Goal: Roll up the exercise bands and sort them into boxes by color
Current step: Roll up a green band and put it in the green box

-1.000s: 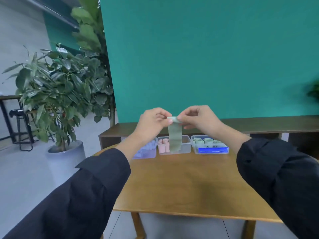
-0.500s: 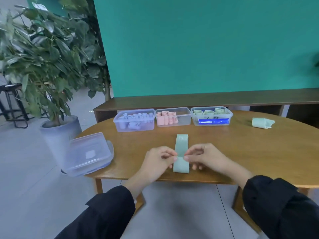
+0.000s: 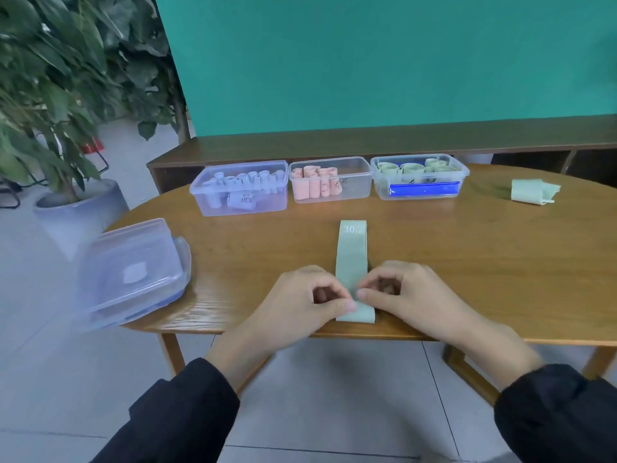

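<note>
Both hands, the left hand (image 3: 300,297) and right hand (image 3: 409,292), now pinch the near end of the green band (image 3: 351,259), which a second ago hung in the air and now lies flat on the table (image 3: 500,262). Rolling can probably begin. Its long axis runs straight away from the person, printed end toward the green box (image 3: 419,177).

I am seated in what appears to be an office or studio-type room. Evidence: a teal backdrop wall (image 3: 384,58) directly ahead, a long dark wooden bench (image 3: 367,142) along its base, grey tiled floor (image 3: 50,379), and a large potted plant (image 3: 56,95) in a grey planter at left. My worktop is a rounded wooden table (image 3: 484,262). No household fittings are visible.
</note>
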Tool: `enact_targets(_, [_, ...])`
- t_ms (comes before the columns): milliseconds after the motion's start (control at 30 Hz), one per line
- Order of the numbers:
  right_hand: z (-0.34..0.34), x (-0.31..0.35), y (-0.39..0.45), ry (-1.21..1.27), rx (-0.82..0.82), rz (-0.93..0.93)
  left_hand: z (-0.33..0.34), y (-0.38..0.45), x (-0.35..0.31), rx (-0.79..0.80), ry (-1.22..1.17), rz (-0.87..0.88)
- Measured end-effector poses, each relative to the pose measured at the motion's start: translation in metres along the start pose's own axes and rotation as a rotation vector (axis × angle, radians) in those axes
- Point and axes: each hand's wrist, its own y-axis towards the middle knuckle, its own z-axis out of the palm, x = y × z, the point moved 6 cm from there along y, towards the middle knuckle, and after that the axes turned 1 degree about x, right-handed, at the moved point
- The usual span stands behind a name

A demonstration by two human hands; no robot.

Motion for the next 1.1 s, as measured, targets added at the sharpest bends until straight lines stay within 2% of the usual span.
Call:
enact_targets(100, [0.000,0.005,0.001,0.046,0.033,-0.033,0.004,0.007,0.003,-0.014,-0.042,-0.025])
enact_targets(233, [-0.003,-0.001,0.004,0.105,0.098,0.019,0.004,0.019,0.012,-0.091,-0.064,-0.067])
enact_targets(433, [-0.005,-0.011,0.016,-0.026,-0.061,-0.002,0.001,0.028,0.011,-0.169,-0.017,-0.010])
enact_targets(633, [-0.007,-0.021,0.024,-0.063,-0.161,0.047,0.002,0.027,0.017,-0.091,-0.110,-0.096])
enact_targets(767, [-0.007,-0.018,0.027,-0.001,-0.205,0.013,-0.001,0.031,0.017,-0.141,0.025,-0.077])
enact_targets(967, [-0.008,-0.017,0.031,-0.025,0.008,0.042,0.003,0.044,0.022,-0.145,0.215,-0.039])
enact_targets(1100, [-0.011,-0.026,0.045,-0.142,0.016,0.042,0.001,0.049,0.021,-0.223,0.168,-0.018])
